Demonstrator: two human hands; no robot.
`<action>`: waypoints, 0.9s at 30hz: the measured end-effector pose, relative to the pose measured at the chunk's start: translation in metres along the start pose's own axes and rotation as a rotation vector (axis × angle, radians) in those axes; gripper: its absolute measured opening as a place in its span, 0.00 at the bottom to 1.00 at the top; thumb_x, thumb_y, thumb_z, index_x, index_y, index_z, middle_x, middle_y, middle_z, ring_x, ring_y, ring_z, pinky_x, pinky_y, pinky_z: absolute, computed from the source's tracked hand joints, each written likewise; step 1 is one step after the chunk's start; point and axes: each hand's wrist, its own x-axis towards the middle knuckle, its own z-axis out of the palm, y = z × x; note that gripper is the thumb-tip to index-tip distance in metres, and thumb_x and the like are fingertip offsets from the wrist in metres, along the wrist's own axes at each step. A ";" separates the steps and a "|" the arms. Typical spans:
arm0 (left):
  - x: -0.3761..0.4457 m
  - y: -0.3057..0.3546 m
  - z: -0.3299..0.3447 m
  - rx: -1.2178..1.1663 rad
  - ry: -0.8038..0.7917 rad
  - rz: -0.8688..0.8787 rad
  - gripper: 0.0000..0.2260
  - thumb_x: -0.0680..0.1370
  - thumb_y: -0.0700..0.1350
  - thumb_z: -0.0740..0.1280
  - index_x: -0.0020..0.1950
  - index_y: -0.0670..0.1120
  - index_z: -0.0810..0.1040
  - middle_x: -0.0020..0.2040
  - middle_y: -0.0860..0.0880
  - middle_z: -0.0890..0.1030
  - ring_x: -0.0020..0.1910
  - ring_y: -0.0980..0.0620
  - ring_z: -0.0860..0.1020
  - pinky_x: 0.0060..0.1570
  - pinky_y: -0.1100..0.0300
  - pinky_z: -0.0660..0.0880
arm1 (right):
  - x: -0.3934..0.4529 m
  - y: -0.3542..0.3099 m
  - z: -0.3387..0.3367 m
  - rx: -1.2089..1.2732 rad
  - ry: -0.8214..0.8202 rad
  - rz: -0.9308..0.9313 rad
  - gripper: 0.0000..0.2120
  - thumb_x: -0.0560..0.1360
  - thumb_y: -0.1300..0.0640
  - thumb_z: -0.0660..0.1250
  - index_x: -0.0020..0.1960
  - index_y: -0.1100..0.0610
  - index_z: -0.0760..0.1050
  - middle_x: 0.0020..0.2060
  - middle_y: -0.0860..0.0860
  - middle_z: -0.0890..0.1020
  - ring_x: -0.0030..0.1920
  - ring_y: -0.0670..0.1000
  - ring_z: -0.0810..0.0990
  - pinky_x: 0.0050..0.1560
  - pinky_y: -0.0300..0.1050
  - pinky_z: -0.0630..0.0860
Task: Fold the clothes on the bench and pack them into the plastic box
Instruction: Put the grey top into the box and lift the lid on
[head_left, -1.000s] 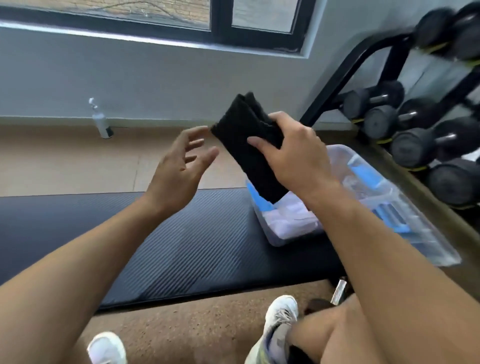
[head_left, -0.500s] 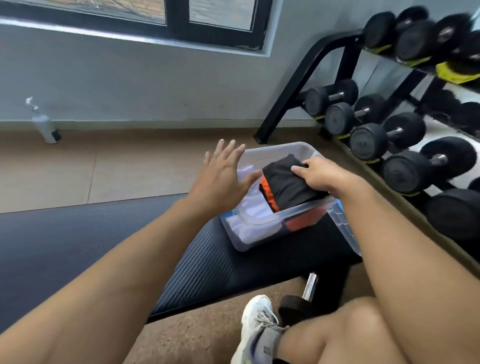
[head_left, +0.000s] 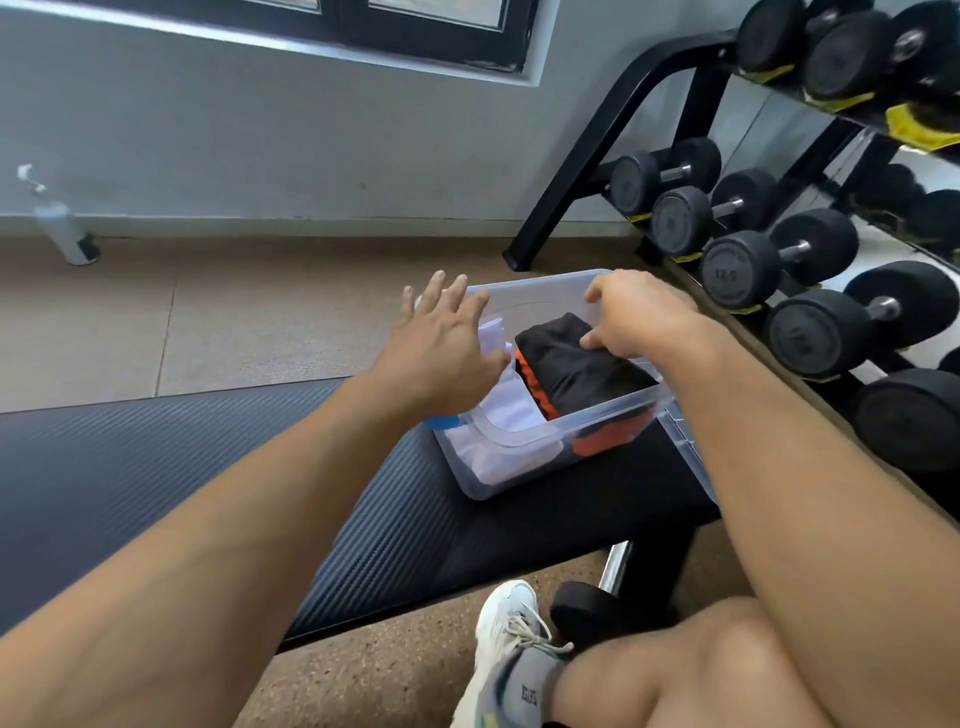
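A clear plastic box (head_left: 522, 470) stands on the right end of the black padded bench (head_left: 208, 467). Inside it a folded white garment (head_left: 511, 410) fills the left side. A folded black garment (head_left: 582, 376) with orange trim lies on the right side. My right hand (head_left: 639, 317) is over the box with its curled fingers and thumb on the top of the black garment. My left hand (head_left: 441, 353) hovers flat over the box's left rim, fingers spread, holding nothing. It hides part of the white garment.
A black rack of dumbbells (head_left: 779, 260) runs along the right, close behind the box. The box's clear lid (head_left: 685, 452) leans at its right side. One dumbbell (head_left: 592, 608) lies on the floor by my shoe (head_left: 509, 639). A white bottle (head_left: 62, 228) stands by the wall.
My right hand carried the black garment from mid-air down into the box and now rests on it there. My left hand followed, moving right to the box's left rim.
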 end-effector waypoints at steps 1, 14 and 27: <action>0.001 0.000 0.000 -0.001 0.001 0.001 0.32 0.82 0.61 0.56 0.81 0.49 0.54 0.83 0.46 0.48 0.81 0.47 0.41 0.78 0.44 0.39 | -0.006 -0.005 -0.006 -0.042 -0.042 -0.072 0.31 0.73 0.48 0.77 0.72 0.50 0.72 0.63 0.52 0.79 0.63 0.58 0.78 0.59 0.52 0.77; -0.017 0.019 -0.007 -0.014 -0.008 0.012 0.36 0.76 0.71 0.57 0.78 0.51 0.64 0.81 0.46 0.56 0.81 0.44 0.40 0.76 0.36 0.40 | -0.013 0.012 0.025 0.451 0.059 -0.172 0.19 0.75 0.57 0.73 0.65 0.48 0.78 0.60 0.50 0.82 0.58 0.53 0.80 0.58 0.47 0.77; -0.038 0.033 -0.014 0.102 -0.111 0.097 0.43 0.69 0.74 0.63 0.79 0.56 0.60 0.78 0.51 0.67 0.80 0.51 0.55 0.78 0.46 0.37 | 0.001 0.133 0.138 0.652 0.064 0.403 0.15 0.69 0.45 0.80 0.51 0.49 0.81 0.53 0.53 0.81 0.57 0.56 0.78 0.54 0.47 0.73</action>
